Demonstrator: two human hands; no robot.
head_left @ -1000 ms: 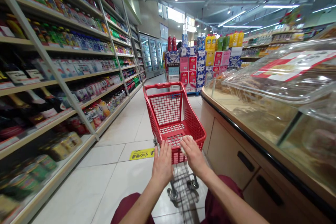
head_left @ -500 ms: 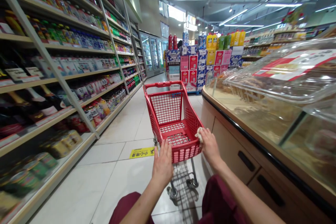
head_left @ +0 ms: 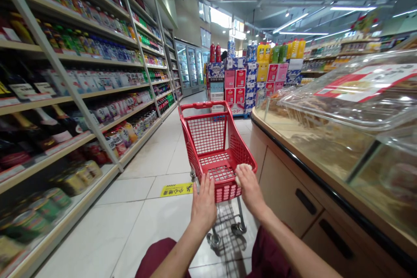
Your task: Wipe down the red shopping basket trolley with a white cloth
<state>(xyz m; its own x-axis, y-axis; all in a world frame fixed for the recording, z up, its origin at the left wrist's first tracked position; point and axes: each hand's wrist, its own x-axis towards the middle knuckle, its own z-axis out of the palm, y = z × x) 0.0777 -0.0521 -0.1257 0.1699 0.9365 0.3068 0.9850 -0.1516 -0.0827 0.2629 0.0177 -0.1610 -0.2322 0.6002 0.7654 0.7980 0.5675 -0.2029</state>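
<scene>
A red plastic shopping cart (head_left: 208, 137) stands in front of me, its handle at the far side and its basket open towards me. My left hand (head_left: 203, 204) lies with fingers stretched out against the left corner of the near rim. Along the same rim, right of its middle, my right hand (head_left: 249, 186) is closed on a whitish cloth (head_left: 243, 167) pressed to the edge. Part of the cloth is hidden under the fingers. The basket holds nothing that I can see.
Shelves of bottles and cans (head_left: 107, 91) line the left side. A counter (head_left: 283, 173) with clear plastic covers stands close on the right. Beyond the cart are stacked drink boxes (head_left: 240, 79). A yellow floor sticker (head_left: 176, 189) lies left of the wheels.
My right hand has slid left along the near rim with the cloth, away from the right corner. My left hand and the cart stay nearly where they were.
</scene>
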